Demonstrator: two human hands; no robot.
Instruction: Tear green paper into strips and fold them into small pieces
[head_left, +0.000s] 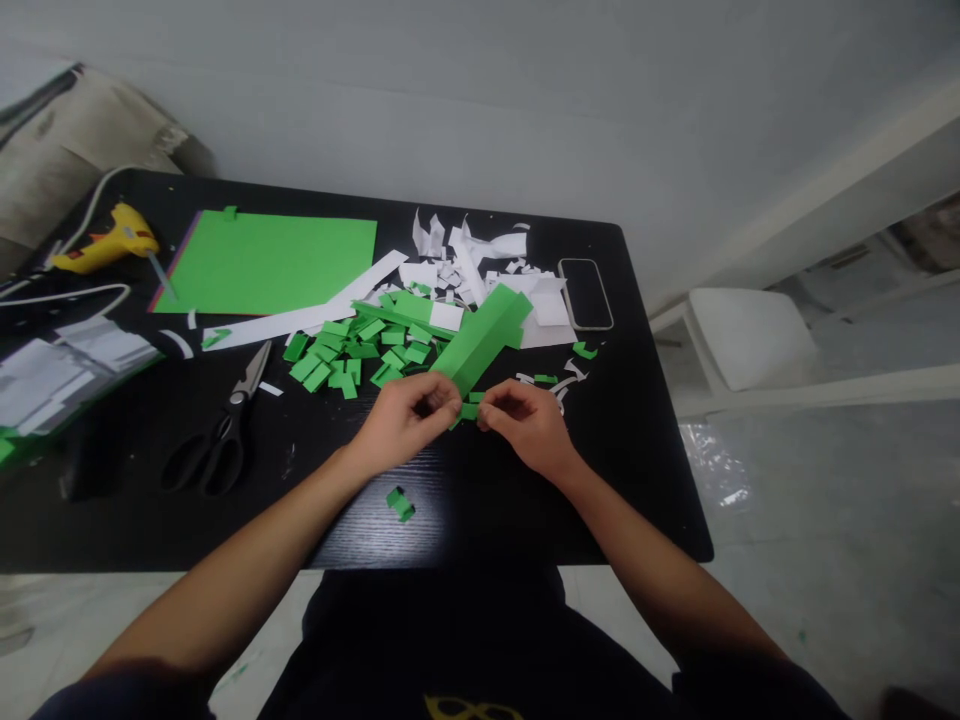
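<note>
A: Near?
B: Folded green pc. [400,504], set apart, poss. for easy reach.
A: Mid?
B: Small green strip [470,411], pinched betw. L hand [409,415] & R hand [529,425] fingertips, prob. for fine control.
A: Far left?
B: Green sheet [277,262], laid flat, prob. out of hands' way.

No readable text or labels anywhere.

Scissors [229,418] lie left of paper pieces [363,350], phone [586,294] right.
</note>
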